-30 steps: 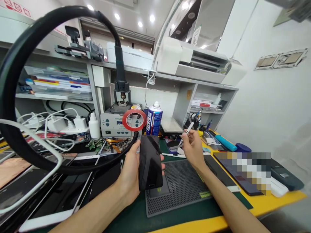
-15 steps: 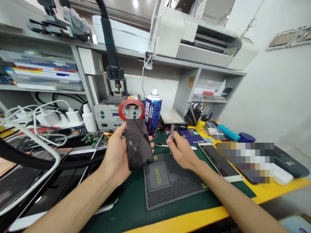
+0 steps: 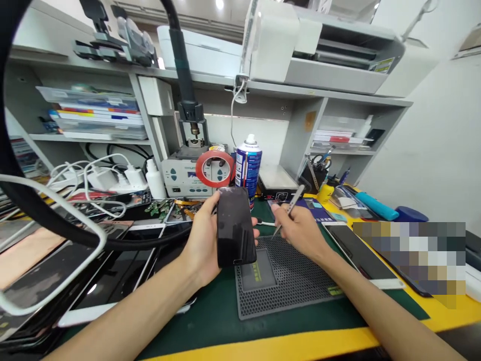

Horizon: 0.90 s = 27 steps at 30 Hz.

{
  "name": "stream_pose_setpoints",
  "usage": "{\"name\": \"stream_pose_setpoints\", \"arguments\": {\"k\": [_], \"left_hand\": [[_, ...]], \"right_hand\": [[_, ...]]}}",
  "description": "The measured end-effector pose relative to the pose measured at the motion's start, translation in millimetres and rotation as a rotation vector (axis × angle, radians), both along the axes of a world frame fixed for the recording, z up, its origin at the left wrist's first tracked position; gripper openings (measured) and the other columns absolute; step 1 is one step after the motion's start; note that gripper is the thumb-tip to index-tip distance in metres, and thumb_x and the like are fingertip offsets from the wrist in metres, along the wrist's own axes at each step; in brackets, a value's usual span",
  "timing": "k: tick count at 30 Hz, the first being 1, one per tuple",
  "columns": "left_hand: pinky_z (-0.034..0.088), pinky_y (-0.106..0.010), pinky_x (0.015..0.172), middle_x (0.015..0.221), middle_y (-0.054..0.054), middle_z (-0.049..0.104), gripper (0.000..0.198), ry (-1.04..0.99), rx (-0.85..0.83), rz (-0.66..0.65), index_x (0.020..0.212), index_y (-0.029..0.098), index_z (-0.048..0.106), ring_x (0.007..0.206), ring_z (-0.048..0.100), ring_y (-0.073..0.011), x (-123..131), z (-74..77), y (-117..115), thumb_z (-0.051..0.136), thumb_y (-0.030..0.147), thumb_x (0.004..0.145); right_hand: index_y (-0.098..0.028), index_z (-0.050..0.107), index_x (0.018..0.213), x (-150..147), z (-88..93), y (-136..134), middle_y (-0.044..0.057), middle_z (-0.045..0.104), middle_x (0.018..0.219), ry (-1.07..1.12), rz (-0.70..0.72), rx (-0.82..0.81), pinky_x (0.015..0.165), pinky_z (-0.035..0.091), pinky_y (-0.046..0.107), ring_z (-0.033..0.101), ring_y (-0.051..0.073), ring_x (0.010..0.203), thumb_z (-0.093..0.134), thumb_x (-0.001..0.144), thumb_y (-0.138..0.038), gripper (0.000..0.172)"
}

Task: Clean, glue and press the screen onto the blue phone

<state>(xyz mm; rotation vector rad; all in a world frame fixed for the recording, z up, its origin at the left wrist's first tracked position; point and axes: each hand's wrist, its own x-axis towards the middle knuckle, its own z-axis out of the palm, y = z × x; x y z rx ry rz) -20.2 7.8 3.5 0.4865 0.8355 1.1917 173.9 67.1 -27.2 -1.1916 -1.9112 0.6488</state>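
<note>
A black smartphone (image 3: 235, 228) rests in my left hand (image 3: 201, 240), screen up, with the thumb along its left edge and fingertips showing at its right edge. Smudges and reflections mark its glass. My right hand (image 3: 300, 228) is closed around metal tweezers (image 3: 295, 199), their thin tips pointing down to the left, apart from the phone. Below both hands lies a grey honeycomb-patterned mat (image 3: 289, 296) on the green work surface (image 3: 210, 321). Behind the right hand, a small brush with a white handle (image 3: 267, 223) is partly hidden.
A blue spray can (image 3: 248, 165) and red tape roll (image 3: 215, 169) stand behind the phone, before a rework station (image 3: 180, 175). A white tablet (image 3: 361, 250) lies at right. Several devices and a white cable (image 3: 101, 235) crowd the left. A black hoop (image 3: 11, 165) arches over there.
The view has shifted left, so most things sit further right. The phone is turned more upright in the picture. The tweezers have swung from near vertical to a slant.
</note>
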Motion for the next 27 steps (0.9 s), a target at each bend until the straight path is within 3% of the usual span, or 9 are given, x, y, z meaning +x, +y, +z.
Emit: {"name": "stream_pose_setpoints", "arguments": {"k": [4,12,17,22,27], "left_hand": [[0.059,-0.042,0.067,0.093,-0.02,0.073,0.065,-0.01,0.016,-0.007,0.107,0.008,0.071,0.075,0.071,-0.031,0.1,-3.0,-0.9,0.045,0.065,0.09],[0.057,-0.034,0.063,0.086,-0.018,0.072,0.07,0.004,-0.009,-0.021,0.089,0.008,0.074,0.071,0.068,-0.0265,-0.2,-6.5,0.2,0.04,0.069,0.088],[0.056,-0.032,0.06,0.082,-0.02,0.072,0.076,0.044,-0.012,-0.032,0.089,0.006,0.074,0.071,0.068,-0.0265,4.0,-7.7,-1.5,0.039,0.073,0.086],[0.058,-0.036,0.063,0.086,-0.017,0.073,0.064,-0.017,-0.001,0.009,0.097,0.009,0.072,0.071,0.07,-0.0272,6.1,-2.8,-6.2,0.048,0.067,0.086],[0.059,-0.039,0.063,0.088,-0.018,0.073,0.059,-0.098,-0.016,-0.048,0.095,0.01,0.07,0.07,0.071,-0.0287,4.3,-0.1,-8.4,0.049,0.065,0.086]], "right_hand": [[-0.019,0.052,0.057,-5.8,4.7,-10.3,-0.005,0.043,0.035,0.323,0.03,-0.28,0.035,0.029,0.021,0.037,0.009,0.03,0.054,0.09,-0.067,0.058],[-0.015,0.062,0.052,-16.2,4.5,-30.5,-0.001,0.048,0.035,0.418,0.133,-0.271,0.033,0.035,0.017,0.046,0.009,0.03,0.067,0.082,-0.065,0.058],[-0.016,0.063,0.052,-16.5,7.1,-35.4,0.001,0.054,0.035,0.424,0.119,-0.331,0.029,0.036,0.018,0.051,0.013,0.027,0.072,0.077,-0.065,0.056],[-0.016,0.063,0.052,-18.5,11.4,-37.2,0.001,0.054,0.035,0.433,0.065,-0.284,0.028,0.037,0.018,0.05,0.012,0.026,0.069,0.077,-0.068,0.058],[-0.016,0.063,0.05,-20.1,12.4,-38.7,0.001,0.053,0.035,0.457,0.076,-0.282,0.027,0.038,0.018,0.05,0.011,0.026,0.066,0.08,-0.069,0.061]]}}
